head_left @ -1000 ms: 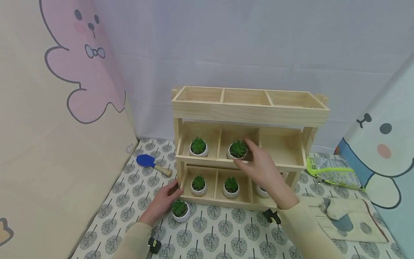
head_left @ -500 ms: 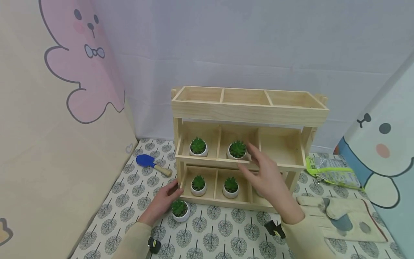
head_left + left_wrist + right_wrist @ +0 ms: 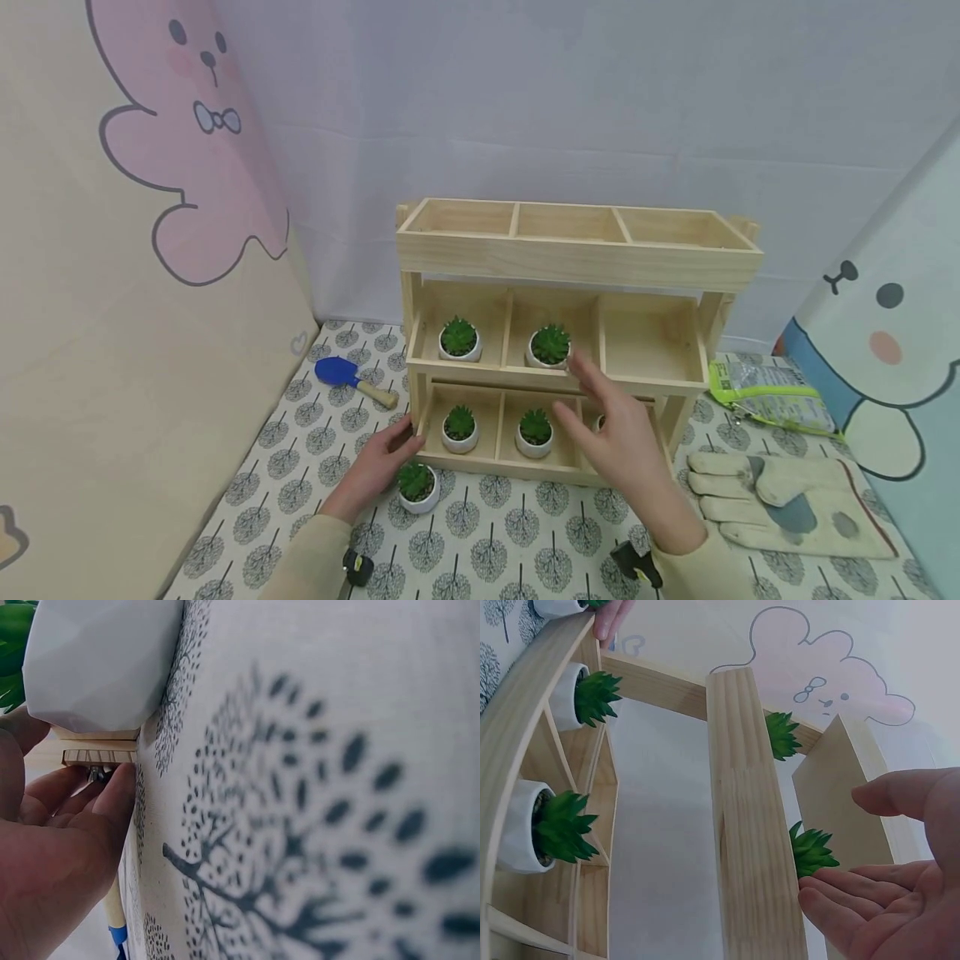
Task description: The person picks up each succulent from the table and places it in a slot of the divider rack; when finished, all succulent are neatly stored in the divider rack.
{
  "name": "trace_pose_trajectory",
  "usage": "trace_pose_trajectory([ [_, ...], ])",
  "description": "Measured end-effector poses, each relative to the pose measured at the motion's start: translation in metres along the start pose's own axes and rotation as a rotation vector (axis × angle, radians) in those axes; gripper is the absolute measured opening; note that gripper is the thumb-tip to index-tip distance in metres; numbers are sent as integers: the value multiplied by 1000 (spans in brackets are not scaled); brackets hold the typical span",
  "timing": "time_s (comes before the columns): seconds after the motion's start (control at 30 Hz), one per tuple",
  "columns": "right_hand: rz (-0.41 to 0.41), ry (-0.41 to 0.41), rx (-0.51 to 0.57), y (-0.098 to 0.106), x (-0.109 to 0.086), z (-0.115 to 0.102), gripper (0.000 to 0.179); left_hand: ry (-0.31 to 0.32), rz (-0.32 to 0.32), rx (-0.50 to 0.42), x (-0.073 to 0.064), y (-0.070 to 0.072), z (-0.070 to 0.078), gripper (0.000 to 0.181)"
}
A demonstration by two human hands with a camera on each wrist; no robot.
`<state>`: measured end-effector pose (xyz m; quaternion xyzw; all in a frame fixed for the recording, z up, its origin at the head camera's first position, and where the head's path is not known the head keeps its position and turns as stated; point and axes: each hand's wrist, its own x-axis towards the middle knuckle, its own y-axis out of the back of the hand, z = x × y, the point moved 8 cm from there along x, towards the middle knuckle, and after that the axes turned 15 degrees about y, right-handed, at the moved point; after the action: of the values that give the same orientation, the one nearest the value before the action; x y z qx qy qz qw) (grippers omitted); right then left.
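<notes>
A three-tier wooden plant shelf (image 3: 577, 261) stands on the table, each tier split into compartments. My left hand (image 3: 377, 465) grips its lower left corner, thumb and fingers on either side of the wood in the left wrist view. A potted succulent (image 3: 418, 487) in a white pot stands on the cloth beside that hand. My right hand (image 3: 626, 442) is in front of the shelf, fingers extended and holding nothing. Just left of its fingertips, another succulent (image 3: 550, 344) sits in the middle tier's centre compartment. A further succulent (image 3: 460, 337) occupies the compartment to its left.
On the bottom tier are succulents at left (image 3: 460, 427) and centre (image 3: 535, 432); my right hand mostly hides a pot at right. A blue trowel (image 3: 352, 379) lies left. Work gloves (image 3: 795, 504) and a green-edged pouch (image 3: 776, 398) lie right.
My right hand has let go of the succulent in the middle tier's centre compartment and drawn back down and right. The succulent stays there. My left hand keeps its place.
</notes>
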<state>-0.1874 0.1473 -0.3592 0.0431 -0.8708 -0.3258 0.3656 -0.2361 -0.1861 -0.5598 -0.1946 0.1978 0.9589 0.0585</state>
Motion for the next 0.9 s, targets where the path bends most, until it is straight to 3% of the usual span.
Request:
trace_pose_trajectory([
  [0.33,104,63,55,-9,-17,-8,67,-13,-12,-12,1,-1,0,68],
  [0.6,21,-28,111,-37,-35,1,67,-21,-24,-21,2,-2,0,68],
  [0.9,-14,-61,155,-56,-42,4,66,-24,-23,-20,2,-2,-1,69],
])
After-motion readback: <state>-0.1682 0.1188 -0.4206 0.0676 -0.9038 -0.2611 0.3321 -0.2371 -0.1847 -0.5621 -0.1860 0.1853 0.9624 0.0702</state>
